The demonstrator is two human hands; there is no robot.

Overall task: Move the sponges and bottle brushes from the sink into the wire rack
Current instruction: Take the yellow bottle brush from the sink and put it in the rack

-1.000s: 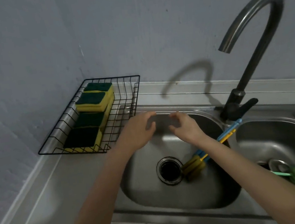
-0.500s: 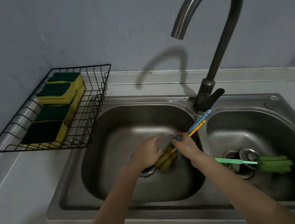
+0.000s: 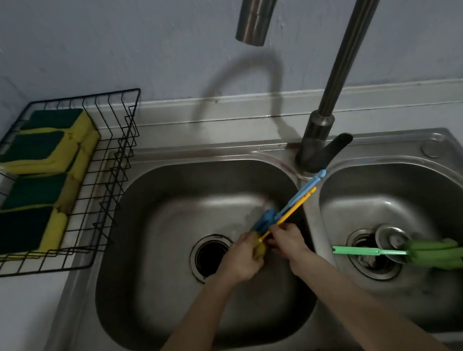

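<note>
both hands meet low in the left basin, just right of the drain (image 3: 210,257); left hand (image 3: 243,258) curls round the yellow sponge head of a brush, and right hand (image 3: 288,241) pinches the handles just above it, fingers bent round them; two brushes lie together here, a blue brush (image 3: 293,200) and a yellow brush (image 3: 297,209), their handles running up to the right and resting on the divider near the tap base (image 3: 316,145); whether the left hand also has the blue head i cannot tell; the step in hand looks like the pick-up of this pair, the sponges being done, since four green-and-yellow sponges (image 3: 39,151) already sit along the left side of the rack (image 3: 119,149) in the upper left of the frame; a green brush (image 3: 413,252) is left in the right basin, lying across its drain, untouched; the next move calls for lifting the pair clear of the basin wall, keeping both handles together so neither slips out, then carrying them up and left over the rack's near rim to lay them in the bare right part of the rack beside the sponges; the long handles may catch on the wires.
</note>
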